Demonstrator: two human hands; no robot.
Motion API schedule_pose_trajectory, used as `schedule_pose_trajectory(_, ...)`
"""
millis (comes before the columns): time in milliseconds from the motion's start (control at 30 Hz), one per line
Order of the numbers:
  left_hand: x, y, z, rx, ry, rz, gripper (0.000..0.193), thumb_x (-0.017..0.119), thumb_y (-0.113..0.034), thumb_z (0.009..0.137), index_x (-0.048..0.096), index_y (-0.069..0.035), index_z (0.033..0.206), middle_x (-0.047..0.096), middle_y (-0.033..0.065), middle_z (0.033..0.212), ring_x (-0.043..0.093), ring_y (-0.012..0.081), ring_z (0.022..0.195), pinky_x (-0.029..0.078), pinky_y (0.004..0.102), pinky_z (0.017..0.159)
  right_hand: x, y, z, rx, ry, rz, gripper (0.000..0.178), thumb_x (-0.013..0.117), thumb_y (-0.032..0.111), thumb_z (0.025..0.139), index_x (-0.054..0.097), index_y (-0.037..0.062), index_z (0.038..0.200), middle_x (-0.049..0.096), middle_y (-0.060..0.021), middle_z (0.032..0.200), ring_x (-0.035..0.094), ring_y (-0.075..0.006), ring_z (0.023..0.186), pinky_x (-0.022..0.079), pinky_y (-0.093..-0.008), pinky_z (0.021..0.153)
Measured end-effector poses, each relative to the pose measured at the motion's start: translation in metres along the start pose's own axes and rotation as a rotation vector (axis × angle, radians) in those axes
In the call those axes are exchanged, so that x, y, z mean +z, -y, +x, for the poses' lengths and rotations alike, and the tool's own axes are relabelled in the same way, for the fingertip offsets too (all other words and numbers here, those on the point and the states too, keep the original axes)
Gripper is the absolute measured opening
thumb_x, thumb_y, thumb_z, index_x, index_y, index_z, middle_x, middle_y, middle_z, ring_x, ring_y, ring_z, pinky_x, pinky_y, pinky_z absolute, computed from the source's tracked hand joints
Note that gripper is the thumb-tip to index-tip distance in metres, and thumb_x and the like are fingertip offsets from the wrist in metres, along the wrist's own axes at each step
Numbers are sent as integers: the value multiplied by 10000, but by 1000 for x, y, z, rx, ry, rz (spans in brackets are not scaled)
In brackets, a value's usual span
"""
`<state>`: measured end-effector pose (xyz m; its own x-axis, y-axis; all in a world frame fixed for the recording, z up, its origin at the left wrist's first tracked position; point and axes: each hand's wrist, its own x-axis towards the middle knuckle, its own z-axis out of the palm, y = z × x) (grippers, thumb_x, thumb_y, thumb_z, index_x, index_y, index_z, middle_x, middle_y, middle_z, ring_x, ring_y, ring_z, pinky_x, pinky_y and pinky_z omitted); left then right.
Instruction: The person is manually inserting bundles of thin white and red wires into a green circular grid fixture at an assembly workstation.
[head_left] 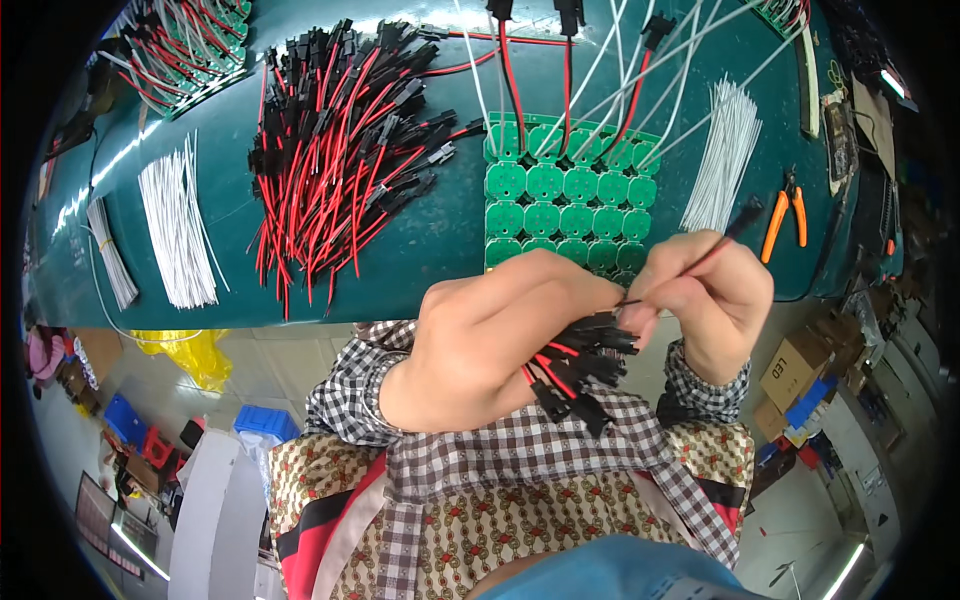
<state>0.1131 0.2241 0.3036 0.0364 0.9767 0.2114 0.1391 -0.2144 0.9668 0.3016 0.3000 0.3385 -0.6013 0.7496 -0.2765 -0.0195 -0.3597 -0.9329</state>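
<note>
My left hand [490,325] is closed round a bundle of red-and-black connector leads [575,368], their black plugs hanging out below the fingers. Between the closed fingers of my right hand [715,300] is a single red-and-black connector lead [708,258], its dark plug pointing up and right. The fingertips of both hands meet at the lead's other end, just off the table's near edge. Beyond them lies a panel of green circuit boards [543,182], partly covered by my left hand. Several connector leads and white wires stand up from its far row.
Left of the panel lies a big pile of connector leads [345,160]. White wire bundles lie at left [180,230] and right [722,155], with a thinner grey bundle [112,255] far left. Orange-handled pliers [785,220] rest at right. Another wired board panel [190,50] is at back left.
</note>
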Motion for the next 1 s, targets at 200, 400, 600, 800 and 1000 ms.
schedule_pose_trajectory(200, -6, 5, 4, -190, -10, 137, 332, 601, 83, 733, 648, 31, 1057, 684, 156, 996, 679, 264, 856, 529, 326, 795, -18, -29, 7, -414, -278, -592, 107, 495, -55, 944, 573, -126, 955, 663, -179, 849, 701, -231, 752, 579, -287, 681)
schedule_pose_trajectory(400, -7, 6, 3, -202, -30, 140, 351, 589, 104, 709, 649, 33, 1048, 692, 156, 995, 685, 269, 897, 524, 322, 809, -18, -37, 14, -413, -352, -496, 107, 497, -51, 948, 560, -137, 951, 647, -195, 916, 700, -247, 763, 595, -308, 653)
schedule_pose_trajectory(600, -6, 7, 5, -207, -42, 127, 342, 581, 110, 704, 650, 35, 1030, 699, 151, 974, 690, 270, 884, 524, 322, 805, -16, -33, 15, -368, -391, -503, 105, 515, -31, 947, 560, -125, 933, 647, -189, 898, 698, -240, 737, 593, -301, 639)
schedule_pose_trajectory(800, -8, 5, 5, -223, -38, 124, 345, 578, 117, 704, 649, 35, 1032, 698, 154, 969, 692, 263, 884, 524, 315, 797, -16, -28, 16, -317, -385, -446, 108, 517, -28, 948, 561, -122, 921, 648, -188, 899, 696, -237, 733, 591, -299, 629)
schedule_pose_trajectory(1000, -9, 7, 3, -222, -38, 118, 366, 575, 136, 688, 648, 37, 1033, 696, 157, 974, 692, 264, 886, 523, 312, 796, -8, -30, 17, -418, -420, -698, 46, 532, -96, 911, 555, -129, 888, 663, -191, 855, 693, -219, 707, 587, -285, 610)
